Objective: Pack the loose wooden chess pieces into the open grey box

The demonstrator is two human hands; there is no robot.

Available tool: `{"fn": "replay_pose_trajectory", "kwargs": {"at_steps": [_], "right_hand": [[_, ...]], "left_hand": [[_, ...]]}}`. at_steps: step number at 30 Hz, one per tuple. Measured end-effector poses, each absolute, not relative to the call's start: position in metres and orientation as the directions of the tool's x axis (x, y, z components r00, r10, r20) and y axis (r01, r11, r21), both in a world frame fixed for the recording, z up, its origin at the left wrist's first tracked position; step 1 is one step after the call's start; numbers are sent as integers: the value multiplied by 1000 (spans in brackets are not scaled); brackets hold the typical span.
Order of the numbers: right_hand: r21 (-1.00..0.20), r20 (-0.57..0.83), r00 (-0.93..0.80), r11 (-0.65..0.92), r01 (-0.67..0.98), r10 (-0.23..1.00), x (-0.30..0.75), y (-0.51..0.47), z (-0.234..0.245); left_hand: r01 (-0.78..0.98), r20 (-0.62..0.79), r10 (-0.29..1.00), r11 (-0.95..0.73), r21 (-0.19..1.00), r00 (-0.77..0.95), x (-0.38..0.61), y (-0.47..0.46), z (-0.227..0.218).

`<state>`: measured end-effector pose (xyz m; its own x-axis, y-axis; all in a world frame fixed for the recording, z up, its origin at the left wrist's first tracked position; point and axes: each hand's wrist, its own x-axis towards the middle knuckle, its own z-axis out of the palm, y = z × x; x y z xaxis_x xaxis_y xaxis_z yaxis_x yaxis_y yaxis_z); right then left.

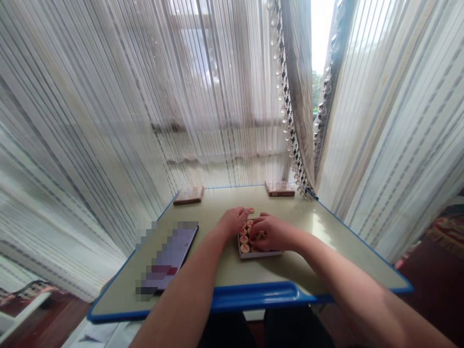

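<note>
A small white tray (261, 254) with several round wooden game pieces (244, 239), marked in red, lies in the middle of a pale green desk (326, 232). My left hand (234, 221) rests at the tray's far left corner, fingers curled, its fingertips at a single piece (251, 210) just beyond the tray. My right hand (270, 232) lies over the tray with fingers bent down onto the pieces; what they pinch is hidden.
A dark tablet or phone (170, 258), partly blurred, lies on the desk's left. Two flat wooden boxes (189, 195) (279, 188) sit at the far edge. Striped sheer curtains (108, 121) surround the desk. A blue pencil groove (253, 292) runs along the near edge.
</note>
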<state>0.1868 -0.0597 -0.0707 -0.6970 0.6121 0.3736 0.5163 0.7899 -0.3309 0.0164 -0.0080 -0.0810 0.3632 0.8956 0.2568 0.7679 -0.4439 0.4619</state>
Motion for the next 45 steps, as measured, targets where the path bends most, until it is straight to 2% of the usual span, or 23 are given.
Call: {"fn": "replay_pose_trajectory", "kwargs": {"at_steps": [21, 32, 40, 45], "right_hand": [[-409, 354, -669, 752, 518, 653, 183, -60, -69], [-413, 298, -653, 711, 569, 696, 188, -57, -68], [-428, 348, -573, 669, 607, 742, 193, -56, -63], [-420, 303, -612, 679, 602, 730, 193, -55, -65]], "left_hand": [[746, 255, 890, -456, 485, 378, 18, -10, -79], [765, 270, 879, -475, 434, 392, 17, -8, -81], [789, 251, 880, -473, 393, 402, 18, -8, -80], [779, 261, 872, -488, 395, 414, 17, -8, -80]]}}
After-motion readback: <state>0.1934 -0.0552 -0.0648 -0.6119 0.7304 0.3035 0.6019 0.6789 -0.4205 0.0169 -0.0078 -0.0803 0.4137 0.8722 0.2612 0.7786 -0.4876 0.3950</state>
